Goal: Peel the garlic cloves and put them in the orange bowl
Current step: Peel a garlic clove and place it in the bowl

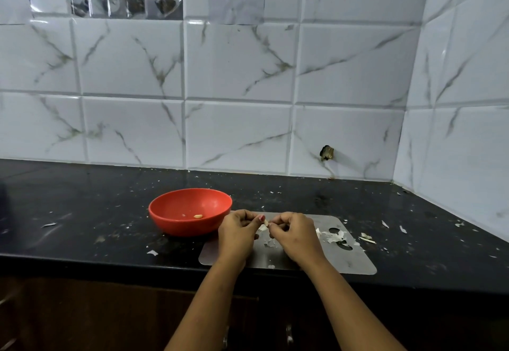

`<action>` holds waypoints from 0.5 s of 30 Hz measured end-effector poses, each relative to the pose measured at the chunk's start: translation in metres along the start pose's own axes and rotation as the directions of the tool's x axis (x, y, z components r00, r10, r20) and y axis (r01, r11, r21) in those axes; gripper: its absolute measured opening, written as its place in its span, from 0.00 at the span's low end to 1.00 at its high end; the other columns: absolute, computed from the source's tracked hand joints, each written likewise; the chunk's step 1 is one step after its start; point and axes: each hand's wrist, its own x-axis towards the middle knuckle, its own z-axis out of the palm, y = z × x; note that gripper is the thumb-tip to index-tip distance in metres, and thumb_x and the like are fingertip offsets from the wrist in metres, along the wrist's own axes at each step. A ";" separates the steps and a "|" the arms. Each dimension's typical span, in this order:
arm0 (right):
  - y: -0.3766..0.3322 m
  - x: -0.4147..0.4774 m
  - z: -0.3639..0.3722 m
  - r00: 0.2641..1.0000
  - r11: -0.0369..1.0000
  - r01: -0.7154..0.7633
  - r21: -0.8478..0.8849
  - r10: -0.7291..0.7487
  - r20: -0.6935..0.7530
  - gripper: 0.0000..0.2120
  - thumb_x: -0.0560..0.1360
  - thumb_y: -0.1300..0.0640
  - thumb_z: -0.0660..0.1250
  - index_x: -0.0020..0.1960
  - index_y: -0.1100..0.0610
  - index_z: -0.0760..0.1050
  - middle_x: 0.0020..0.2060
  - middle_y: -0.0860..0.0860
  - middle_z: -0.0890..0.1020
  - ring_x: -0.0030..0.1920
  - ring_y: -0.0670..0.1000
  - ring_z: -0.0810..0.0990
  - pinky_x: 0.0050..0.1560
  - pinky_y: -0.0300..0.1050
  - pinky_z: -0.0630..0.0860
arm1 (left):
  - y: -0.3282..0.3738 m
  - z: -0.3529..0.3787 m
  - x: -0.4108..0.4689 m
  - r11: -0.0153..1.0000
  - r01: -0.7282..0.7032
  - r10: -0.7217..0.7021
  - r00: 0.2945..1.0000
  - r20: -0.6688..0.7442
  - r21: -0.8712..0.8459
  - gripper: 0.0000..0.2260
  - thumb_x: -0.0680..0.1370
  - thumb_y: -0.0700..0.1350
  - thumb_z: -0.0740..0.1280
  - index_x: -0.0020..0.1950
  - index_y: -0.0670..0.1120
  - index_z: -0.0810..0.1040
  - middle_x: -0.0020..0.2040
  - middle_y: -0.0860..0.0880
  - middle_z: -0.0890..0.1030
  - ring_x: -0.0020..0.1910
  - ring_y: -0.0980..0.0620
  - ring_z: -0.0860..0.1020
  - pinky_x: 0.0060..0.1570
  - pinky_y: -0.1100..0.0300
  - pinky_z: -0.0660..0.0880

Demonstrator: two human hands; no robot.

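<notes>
Dark counter (82,213), littered with skins (333,236). Just right of the orange bowl (190,211), left hand (238,231) and right hand (296,236) each pinch one garlic clove (266,222), both grips clamped. Peeling appears underway. Next, likely: strip the skin, drop the clove into the bowl.

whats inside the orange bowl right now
One peeled garlic clove lies on the bottom of the orange bowl, with a tiny pale speck beside it. The bowl's near wall hides the nearest strip of the inside.

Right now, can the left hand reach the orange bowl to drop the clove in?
Probably yes. The orange bowl sits just beside the left hand, open side up, with nothing between them. Both hands are pinching the garlic clove, so the right hand must let go first.
</notes>
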 end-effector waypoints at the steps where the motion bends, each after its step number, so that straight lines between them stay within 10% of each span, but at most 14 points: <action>1: 0.000 0.000 0.000 1.000 1.000 -0.005 -0.001 0.005 -0.006 0.03 0.74 0.56 0.69 0.43 0.53 0.82 0.33 0.46 0.82 0.35 0.43 0.80 0.36 0.35 0.73 | 0.000 0.000 0.000 1.000 0.002 -0.002 1.000 0.012 0.007 0.05 0.74 0.41 0.71 0.39 0.45 0.80 0.37 0.46 0.84 0.40 0.51 0.82 0.43 0.55 0.80; 15: 0.002 0.001 -0.001 0.988 0.995 -0.098 -0.009 0.096 -0.119 0.11 0.74 0.57 0.65 0.35 0.57 0.80 0.31 0.49 0.82 0.32 0.47 0.79 0.35 0.44 0.76 | -0.001 0.000 0.002 0.993 0.054 -0.048 0.997 0.056 -0.103 0.04 0.77 0.36 0.66 0.44 0.42 0.80 0.42 0.46 0.84 0.39 0.56 0.80 0.36 0.62 0.76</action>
